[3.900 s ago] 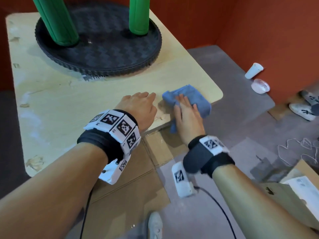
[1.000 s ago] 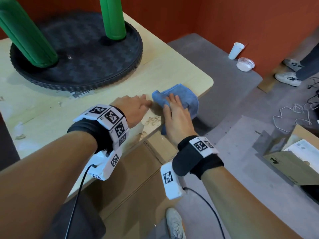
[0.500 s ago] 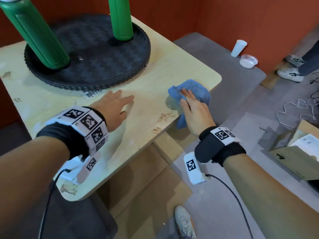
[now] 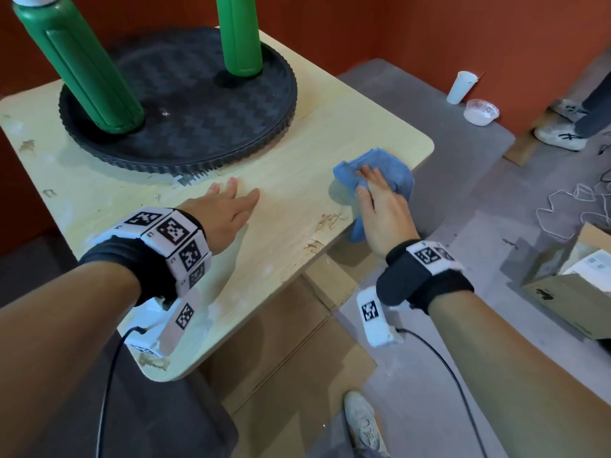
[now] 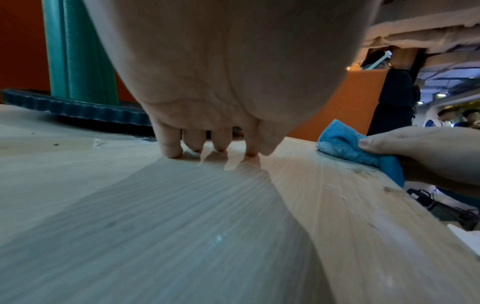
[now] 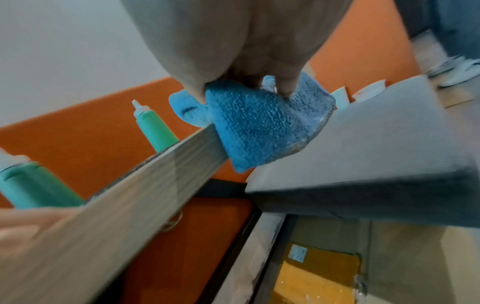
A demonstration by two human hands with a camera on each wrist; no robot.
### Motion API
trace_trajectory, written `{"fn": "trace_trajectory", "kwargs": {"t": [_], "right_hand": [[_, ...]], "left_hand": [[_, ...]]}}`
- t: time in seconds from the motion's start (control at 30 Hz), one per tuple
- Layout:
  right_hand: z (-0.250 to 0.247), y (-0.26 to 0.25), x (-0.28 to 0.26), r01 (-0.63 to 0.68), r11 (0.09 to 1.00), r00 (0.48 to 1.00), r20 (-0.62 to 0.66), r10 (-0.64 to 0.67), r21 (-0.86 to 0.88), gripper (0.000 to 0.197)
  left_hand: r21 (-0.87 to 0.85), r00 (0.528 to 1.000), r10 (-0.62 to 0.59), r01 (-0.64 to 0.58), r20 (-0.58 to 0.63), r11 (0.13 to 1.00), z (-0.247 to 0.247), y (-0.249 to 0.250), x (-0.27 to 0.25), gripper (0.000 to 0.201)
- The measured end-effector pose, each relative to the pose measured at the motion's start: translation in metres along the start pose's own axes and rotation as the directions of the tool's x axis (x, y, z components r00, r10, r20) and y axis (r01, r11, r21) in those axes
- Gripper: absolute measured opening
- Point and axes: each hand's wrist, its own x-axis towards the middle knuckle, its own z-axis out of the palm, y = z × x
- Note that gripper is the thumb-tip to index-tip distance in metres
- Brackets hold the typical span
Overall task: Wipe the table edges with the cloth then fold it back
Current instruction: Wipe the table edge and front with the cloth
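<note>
1. The right hand [image 4: 383, 209] has the blue cloth [image 4: 393, 173] bunched up and draped over the table's right-hand edge, near the far corner. The thumb sits on top and the fingers curl down over the side, so the fabric hugs both the top face and the rim at once. That looks like the point: one pass cleans both surfaces.
2. The left hand [image 4: 228, 216] is just parked on the table [image 4: 297, 246], fingers spread and straight, tips pressing the wood and holding nothing. My guess is it's bracing the table so it doesn't shift while the other hand scrubs.
3. The scuffed, chipped patches [image 4: 327, 223] along that same edge sit just on the near side of the cloth.
4. Wiping looks mid-way to me; folding hasn't started, since the cloth is all scrunched.
5. Head count: one cloth, two green bottles [image 4: 76, 64] standing on one round black tray [image 4: 198, 127] pushed back from the edge, so it's out of the way. On the floor there's one white cup [image 4: 461, 87] and one small clear tub [image 4: 481, 112].
</note>
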Motion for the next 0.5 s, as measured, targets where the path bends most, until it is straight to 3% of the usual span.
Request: {"fn": "trace_trajectory", "kwargs": {"t": [0.1,0.2,0.27,0.5], "right_hand": [[0.009,-0.008,-0.006,0.014,0.999,1.0,-0.013,-0.014,-0.05,0.045],[0.026,-0.004,-0.031,0.13,0.989,0.987,0.106,-0.122,-0.075,0.046],[0.022,0.003,-0.029,0.136,0.989,0.984,0.127,-0.127,-0.064,0.047],[0.022,-0.006,-0.012,0.04,0.999,0.999,-0.017,-0.04,-0.022,0.044]], "left_hand": [[-0.001,1.0,0.013,-0.013,-0.005,1.0,0.001,-0.002,0.0,0.049],[0.045,1.0,0.022,-0.022,-0.018,0.999,0.005,-0.003,-0.001,0.05],[0.066,1.0,0.021,-0.019,-0.023,0.998,0.007,-0.003,-0.002,0.051],[0.071,0.999,0.009,-0.005,-0.048,0.997,0.006,-0.002,0.0,0.057]]}}
